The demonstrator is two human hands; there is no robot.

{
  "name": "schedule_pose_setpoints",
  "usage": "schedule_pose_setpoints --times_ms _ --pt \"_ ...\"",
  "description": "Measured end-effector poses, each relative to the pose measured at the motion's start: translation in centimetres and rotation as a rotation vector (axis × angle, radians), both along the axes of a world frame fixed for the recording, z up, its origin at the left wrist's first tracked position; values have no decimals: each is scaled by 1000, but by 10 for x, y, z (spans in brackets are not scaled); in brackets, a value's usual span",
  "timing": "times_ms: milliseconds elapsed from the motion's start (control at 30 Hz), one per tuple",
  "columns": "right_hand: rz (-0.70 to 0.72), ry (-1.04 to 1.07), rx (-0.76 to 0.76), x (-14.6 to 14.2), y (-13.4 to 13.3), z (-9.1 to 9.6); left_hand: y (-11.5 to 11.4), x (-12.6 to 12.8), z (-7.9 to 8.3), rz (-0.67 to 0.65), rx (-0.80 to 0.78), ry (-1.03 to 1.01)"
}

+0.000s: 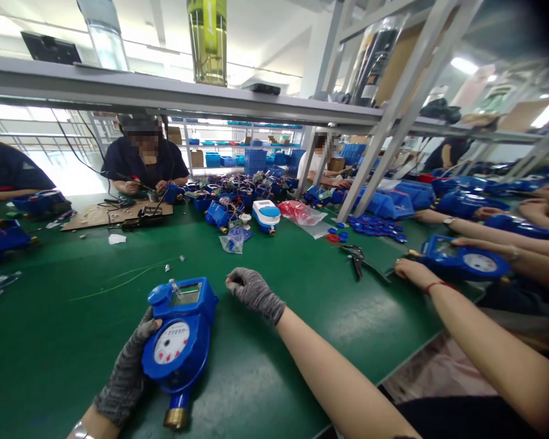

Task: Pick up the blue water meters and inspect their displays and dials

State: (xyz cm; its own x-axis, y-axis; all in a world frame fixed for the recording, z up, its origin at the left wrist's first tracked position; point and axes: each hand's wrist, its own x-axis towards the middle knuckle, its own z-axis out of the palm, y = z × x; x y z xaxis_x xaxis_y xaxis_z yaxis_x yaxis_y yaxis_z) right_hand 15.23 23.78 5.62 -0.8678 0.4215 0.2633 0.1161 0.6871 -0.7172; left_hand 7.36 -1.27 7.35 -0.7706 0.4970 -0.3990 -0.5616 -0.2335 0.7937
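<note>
The grey-gloved left hand (128, 366) gripped the blue plastic water meter (179, 338) by its side, steadying it dial-up on the green table mat (50, 341), while the gloved right hand (251, 289) rested beside it, curled, apparently empty.

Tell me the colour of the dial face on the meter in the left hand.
White, on the blue meter; the head view shows it best.
</note>
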Motion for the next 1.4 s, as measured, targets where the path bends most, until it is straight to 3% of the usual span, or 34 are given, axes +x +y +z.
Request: schedule_pose_setpoints --times_ms 67,167,400,600,800,900,967,1000,1133,1200,1300,1400 --pt "120 70 -90 3 -8 11 2 0 4 75 -12 -5" --pt "196 53 -81 4 -18 20 4 6 11 84 39 37" --pt "116 -44 120 3 -24 20 6 10 10 -76 132 72" --pt "107 -41 237 12 -28 21 5 9 6 -63 100 83" --pt "98 -10 471 26 -41 6 5 9 4 -72 24 96" --pt "115 -1 479 34 -44 0 6 10 7 -97 35 89" --pt "119 27 321 35 -42 1 6 11 8 -118 46 97" --pt "115 38 173 34 -40 1 6 11 8 -120 44 101" --pt "115 -54 -641 18 -31 -1 4 12 9 -121 43 116" --pt "144 -129 -908 8 -29 -7 4 13 9 -136 60 117" --pt "196 -152 -1078 -2 -28 -19 4 14 10 -132 75 114" --pt "211 -126 -1087 -6 -29 -25 4 13 9 -136 88 113"
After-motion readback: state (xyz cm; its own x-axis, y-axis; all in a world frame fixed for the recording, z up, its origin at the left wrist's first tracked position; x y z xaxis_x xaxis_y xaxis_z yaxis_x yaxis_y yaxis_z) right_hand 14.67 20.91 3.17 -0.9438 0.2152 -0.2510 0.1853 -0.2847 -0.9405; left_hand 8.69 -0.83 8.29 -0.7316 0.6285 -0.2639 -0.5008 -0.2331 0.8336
